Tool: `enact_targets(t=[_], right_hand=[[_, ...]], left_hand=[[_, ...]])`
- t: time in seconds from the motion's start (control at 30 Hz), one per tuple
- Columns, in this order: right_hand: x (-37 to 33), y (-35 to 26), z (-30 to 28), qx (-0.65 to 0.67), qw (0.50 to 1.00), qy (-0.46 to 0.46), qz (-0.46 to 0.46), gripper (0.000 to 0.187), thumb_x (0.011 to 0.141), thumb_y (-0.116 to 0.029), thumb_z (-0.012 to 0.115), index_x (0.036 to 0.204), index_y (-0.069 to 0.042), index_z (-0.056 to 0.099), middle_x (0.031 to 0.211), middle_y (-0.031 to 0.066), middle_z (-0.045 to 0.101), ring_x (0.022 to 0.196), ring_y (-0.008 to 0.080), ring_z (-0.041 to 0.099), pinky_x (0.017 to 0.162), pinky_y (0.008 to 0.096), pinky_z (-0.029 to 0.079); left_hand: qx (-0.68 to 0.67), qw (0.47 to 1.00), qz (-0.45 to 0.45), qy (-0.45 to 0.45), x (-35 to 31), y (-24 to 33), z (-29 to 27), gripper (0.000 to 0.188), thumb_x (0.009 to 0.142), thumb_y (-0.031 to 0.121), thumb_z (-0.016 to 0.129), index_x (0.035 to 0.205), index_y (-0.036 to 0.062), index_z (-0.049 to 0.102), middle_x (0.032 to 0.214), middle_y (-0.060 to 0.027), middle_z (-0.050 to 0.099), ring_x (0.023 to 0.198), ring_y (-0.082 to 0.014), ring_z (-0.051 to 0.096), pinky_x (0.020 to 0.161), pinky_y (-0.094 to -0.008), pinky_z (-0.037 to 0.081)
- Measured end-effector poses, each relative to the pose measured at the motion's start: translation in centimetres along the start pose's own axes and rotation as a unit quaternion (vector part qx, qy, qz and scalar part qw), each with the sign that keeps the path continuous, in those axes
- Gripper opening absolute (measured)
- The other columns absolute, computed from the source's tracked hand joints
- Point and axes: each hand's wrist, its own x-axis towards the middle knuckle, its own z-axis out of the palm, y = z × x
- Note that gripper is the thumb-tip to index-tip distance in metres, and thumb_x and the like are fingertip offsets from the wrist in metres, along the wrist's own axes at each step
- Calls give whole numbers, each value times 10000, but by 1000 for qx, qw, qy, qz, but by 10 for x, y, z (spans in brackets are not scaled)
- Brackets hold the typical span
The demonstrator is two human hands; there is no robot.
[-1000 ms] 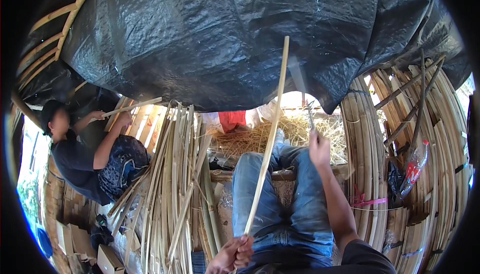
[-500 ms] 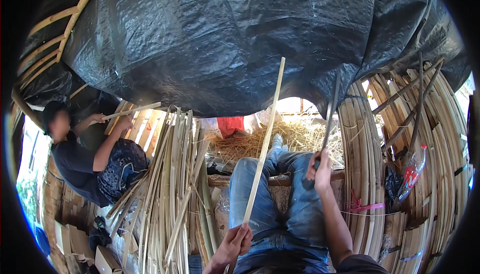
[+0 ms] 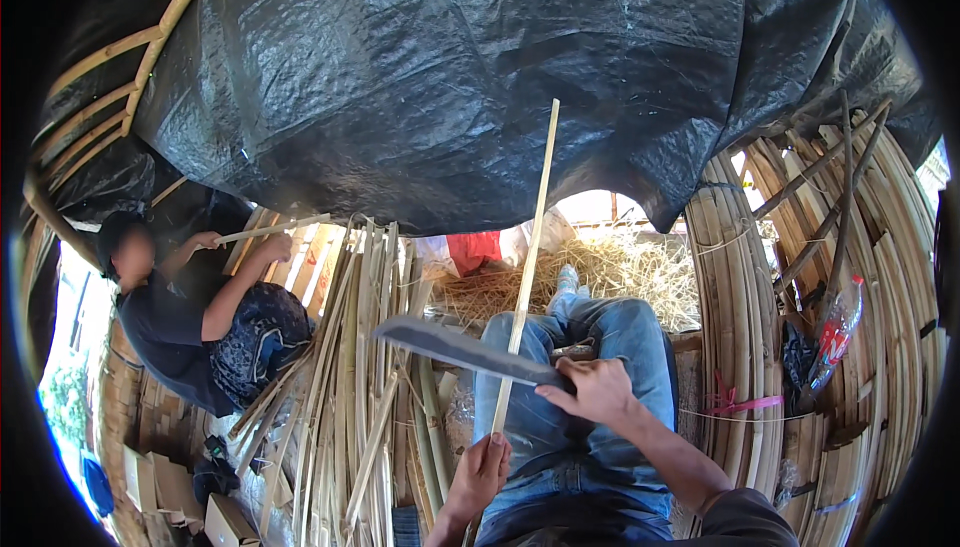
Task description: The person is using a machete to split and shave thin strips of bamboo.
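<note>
My left hand [image 3: 480, 475] is closed round the lower part of a long, pale bamboo strip [image 3: 539, 217], which rises away from me, leaning slightly right. In my right hand [image 3: 597, 391] is the handle of a machete [image 3: 465, 349]. Its broad dark blade lies crosswise over my lap, pointing left, and passes across the strip a little above my left hand. Whether the edge touches the strip or only overlaps it in view, I cannot tell. Under both lie my legs in blue jeans [image 3: 627, 342].
Bamboo strips [image 3: 345, 377] lean in a pile at left, beside a seated person [image 3: 185, 317] holding another strip. Tied bamboo bundles [image 3: 735, 287] stand at right near a plastic bottle [image 3: 838, 332]. A black tarp [image 3: 450, 77] hangs ahead, above straw [image 3: 630, 272].
The machete has swung from pointing up at the right to lying crosswise over the strip. My right hand has moved left and nearer me. The left hand keeps its hold.
</note>
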Motion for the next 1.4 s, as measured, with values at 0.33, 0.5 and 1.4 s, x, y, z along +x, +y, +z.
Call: enact_targets(t=[0.33, 0.5, 1.4], right_hand=[[-7, 28, -9, 57, 990, 36, 125, 571, 894, -562, 634, 964, -3, 729, 638, 220, 656, 625, 414, 673, 655, 478, 555], [-7, 28, -12, 84, 991, 46, 97, 570, 885, -543, 658, 964, 18, 728, 638, 221, 650, 620, 397, 675, 638, 461, 550], [6, -18, -1, 469, 871, 61, 132, 238, 914, -191, 730, 847, 18, 637, 612, 56, 612, 517, 137, 598, 489, 301, 451]], left_hand=[[-68, 997, -31, -9, 3, 6, -6, 414, 1089, 381, 396, 945, 29, 560, 628, 66, 338, 506, -24, 270, 463, -211, 254], [-141, 989, -16, -45, 3, 6, -10, 300, 1076, 283, 461, 958, 23, 553, 667, 38, 392, 546, -32, 342, 483, -206, 305], [-64, 986, 26, -150, 50, 56, 21, 428, 1064, 419, 434, 1198, 20, 515, 779, -23, 513, 576, -77, 471, 494, -227, 372]])
